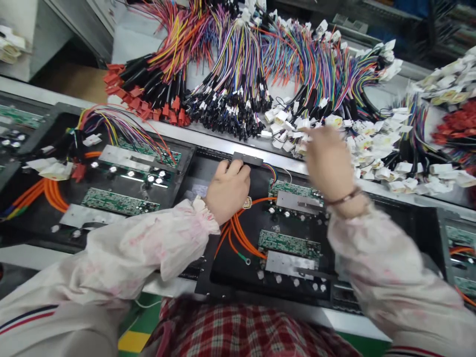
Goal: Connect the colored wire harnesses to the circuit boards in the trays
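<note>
In the head view, a small black box (248, 158) by the far edge of a black tray (234, 272) is touched by the left hand (228, 191). Its fingers are bent and close together; whether they pinch cannot be told. The right hand (329, 161), its fingers too blurred to tell, is held by white plugs (372, 144).

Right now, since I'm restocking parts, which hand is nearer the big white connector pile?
Right. The right hand is at the big white connector pile, blurred, contact unclear; the left hand is farther away, at the flat dark box.
</note>
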A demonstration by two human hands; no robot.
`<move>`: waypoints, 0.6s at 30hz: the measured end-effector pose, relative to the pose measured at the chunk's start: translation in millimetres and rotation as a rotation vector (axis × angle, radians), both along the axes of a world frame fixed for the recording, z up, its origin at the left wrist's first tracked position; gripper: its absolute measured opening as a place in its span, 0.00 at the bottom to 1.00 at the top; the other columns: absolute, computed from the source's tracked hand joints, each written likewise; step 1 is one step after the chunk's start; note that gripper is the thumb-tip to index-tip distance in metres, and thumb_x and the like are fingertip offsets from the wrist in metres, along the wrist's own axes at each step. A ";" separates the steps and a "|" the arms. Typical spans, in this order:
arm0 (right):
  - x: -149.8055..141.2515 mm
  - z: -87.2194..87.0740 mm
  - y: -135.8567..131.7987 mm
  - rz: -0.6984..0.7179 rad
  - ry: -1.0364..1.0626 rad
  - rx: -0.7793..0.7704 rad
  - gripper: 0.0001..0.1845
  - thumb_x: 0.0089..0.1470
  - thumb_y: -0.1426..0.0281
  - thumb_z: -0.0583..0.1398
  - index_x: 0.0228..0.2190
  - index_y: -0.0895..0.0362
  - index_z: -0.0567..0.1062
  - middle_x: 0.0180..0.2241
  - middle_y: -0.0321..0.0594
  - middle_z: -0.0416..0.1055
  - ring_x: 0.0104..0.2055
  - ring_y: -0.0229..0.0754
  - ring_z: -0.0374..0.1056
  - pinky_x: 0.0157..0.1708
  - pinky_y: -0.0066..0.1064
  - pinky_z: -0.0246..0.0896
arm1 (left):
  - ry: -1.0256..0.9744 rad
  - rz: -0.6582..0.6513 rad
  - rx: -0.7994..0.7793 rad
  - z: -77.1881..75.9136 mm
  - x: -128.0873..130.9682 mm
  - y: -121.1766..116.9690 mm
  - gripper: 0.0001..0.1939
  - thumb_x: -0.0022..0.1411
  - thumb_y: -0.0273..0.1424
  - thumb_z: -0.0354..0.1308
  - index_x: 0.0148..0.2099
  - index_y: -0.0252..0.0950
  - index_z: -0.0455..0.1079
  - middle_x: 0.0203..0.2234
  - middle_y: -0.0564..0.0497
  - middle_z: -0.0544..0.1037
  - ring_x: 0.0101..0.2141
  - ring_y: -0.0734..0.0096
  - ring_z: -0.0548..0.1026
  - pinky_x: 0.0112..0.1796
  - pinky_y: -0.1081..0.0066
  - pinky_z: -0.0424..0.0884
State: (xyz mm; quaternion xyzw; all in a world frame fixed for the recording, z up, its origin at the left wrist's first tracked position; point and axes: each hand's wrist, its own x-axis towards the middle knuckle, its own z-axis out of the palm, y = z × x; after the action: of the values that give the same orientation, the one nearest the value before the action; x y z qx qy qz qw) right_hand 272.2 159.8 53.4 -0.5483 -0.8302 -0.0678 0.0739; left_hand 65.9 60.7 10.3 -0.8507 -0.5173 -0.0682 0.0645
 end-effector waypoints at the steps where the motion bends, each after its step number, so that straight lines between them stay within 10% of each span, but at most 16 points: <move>1: 12.2 12.8 22.6 -0.084 0.001 0.052 0.21 0.65 0.76 0.51 0.55 0.63 0.75 0.51 0.58 0.70 0.49 0.48 0.66 0.44 0.40 0.58 | 0.004 0.001 -0.013 0.2 0.0 0.8 0.12 0.68 0.20 0.51 0.45 0.25 0.77 0.41 0.39 0.78 0.46 0.49 0.70 0.42 0.54 0.64; 8: 62.6 25.9 153.5 0.009 -0.174 -0.177 0.18 0.58 0.72 0.58 0.47 0.68 0.80 0.49 0.54 0.73 0.53 0.42 0.65 0.44 0.39 0.52 | -0.056 0.029 -0.034 -1.2 -5.2 3.3 0.11 0.69 0.21 0.53 0.47 0.28 0.76 0.43 0.41 0.78 0.48 0.48 0.68 0.41 0.55 0.61; 18: 71.2 8.3 177.4 0.173 -0.212 -0.213 0.25 0.59 0.65 0.53 0.47 0.67 0.81 0.50 0.49 0.74 0.54 0.40 0.65 0.44 0.36 0.52 | -0.233 0.084 -0.137 -7.0 -39.2 10.5 0.18 0.67 0.18 0.50 0.51 0.37 0.76 0.45 0.47 0.80 0.47 0.51 0.66 0.43 0.55 0.61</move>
State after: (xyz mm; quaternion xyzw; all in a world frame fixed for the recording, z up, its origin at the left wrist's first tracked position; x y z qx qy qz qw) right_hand 343.3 337.2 61.7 -0.4695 -0.8799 -0.0302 -0.0671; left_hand 26.7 71.2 3.3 -0.8171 -0.5597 -0.1284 -0.0515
